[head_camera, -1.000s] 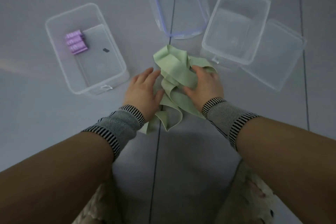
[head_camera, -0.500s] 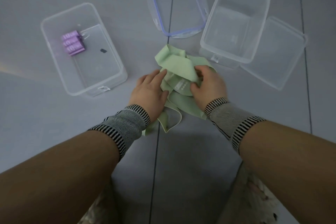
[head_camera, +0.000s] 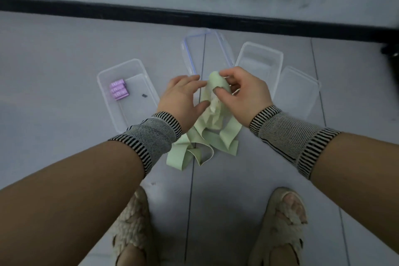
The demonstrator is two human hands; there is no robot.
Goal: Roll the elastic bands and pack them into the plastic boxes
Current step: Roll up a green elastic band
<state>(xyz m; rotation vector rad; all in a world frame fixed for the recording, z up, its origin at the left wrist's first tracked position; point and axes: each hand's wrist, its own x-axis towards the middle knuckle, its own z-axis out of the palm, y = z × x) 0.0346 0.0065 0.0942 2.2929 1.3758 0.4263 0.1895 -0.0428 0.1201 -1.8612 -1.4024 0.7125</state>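
Note:
A pale green elastic band (head_camera: 207, 134) hangs in tangled loops from my hands down to the floor. My right hand (head_camera: 244, 95) pinches its upper end between thumb and fingers. My left hand (head_camera: 183, 98) is beside it, fingers spread and thumb touching the band. A clear plastic box (head_camera: 103, 80) on the left holds rolled purple bands (head_camera: 118, 92). A second clear box (head_camera: 277, 55) stands to the right, behind my right hand.
A lid with a blue seal (head_camera: 187, 49) lies behind my hands and a clear lid (head_camera: 302, 93) lies to the right of the second box. My feet in woven sandals (head_camera: 280, 229) stand on the grey tiled floor. A black skirting strip (head_camera: 194, 16) runs along the wall.
Both hands have risen off the floor, lifting the green band so its loops dangle. The camera has pulled back and up, showing the wall and my feet.

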